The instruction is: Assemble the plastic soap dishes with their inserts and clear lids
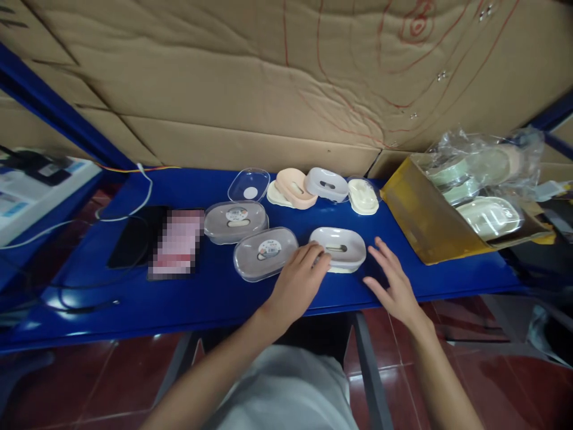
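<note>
A white oval soap dish (339, 245) with a slot in its floor sits on a cream base on the blue table. My left hand (301, 278) is closed on the dish's left end, its fingers bent over the rim. To the right of the dish, my right hand (394, 283) is open and holds nothing, fingers apart and not touching it. Left of my left hand lies a labelled soap box with a clear lid (264, 255); a similar lidded soap box (235, 222) is behind it.
At the back lie a clear lid (249, 185), a peach soap dish (295, 187), a pale grey dish (326, 184) and a cream piece (363, 196). An open carton (403, 209) with bagged dishes stands right. A blurred-out phone (176, 243) and cables are left.
</note>
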A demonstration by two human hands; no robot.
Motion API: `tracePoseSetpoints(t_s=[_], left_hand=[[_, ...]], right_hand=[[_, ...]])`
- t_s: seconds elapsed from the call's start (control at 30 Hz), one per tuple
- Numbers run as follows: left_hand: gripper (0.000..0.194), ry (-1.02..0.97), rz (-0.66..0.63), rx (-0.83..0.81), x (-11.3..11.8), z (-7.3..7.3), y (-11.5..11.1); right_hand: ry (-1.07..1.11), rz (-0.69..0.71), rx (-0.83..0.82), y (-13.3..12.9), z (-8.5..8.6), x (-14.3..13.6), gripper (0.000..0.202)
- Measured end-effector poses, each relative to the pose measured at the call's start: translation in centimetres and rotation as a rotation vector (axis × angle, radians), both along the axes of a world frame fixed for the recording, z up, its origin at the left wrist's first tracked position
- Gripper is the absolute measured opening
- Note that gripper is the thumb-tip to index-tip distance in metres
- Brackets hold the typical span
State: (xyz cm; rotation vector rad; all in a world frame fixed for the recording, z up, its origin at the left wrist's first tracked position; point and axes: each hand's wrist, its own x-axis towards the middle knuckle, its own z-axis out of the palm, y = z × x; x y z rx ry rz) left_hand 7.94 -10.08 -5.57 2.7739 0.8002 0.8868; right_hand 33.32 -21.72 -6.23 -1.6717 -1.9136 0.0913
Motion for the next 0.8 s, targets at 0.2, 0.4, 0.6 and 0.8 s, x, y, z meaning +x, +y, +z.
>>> tracePoseSetpoints(t_s=[0.2, 0.4, 0.6, 0.8], left_hand=[[0.019, 0.115, -0.029, 0.092, -0.6, 0.1, -0.2], [0.023, 0.087, -0.063, 0.192, -1.2, 0.2, 0.1], [0.025, 0.094, -0.081, 0.198, -2.2, -0.1, -0.8], [0.025, 0.071, -0.100, 0.220, -3.1, -0.3, -1.6]], right_hand=[[-0.185, 0.113, 0.043, 2.0, -0.1, -0.3, 0.053], [-0.372, 0.148, 0.116, 2.1, 0.1, -0.7, 0.046], [-0.412, 0.216, 0.154, 1.5, 1.1, -1.5, 0.044], [-0.449, 0.248, 0.181, 1.6, 1.1, -2.4, 0.030]])
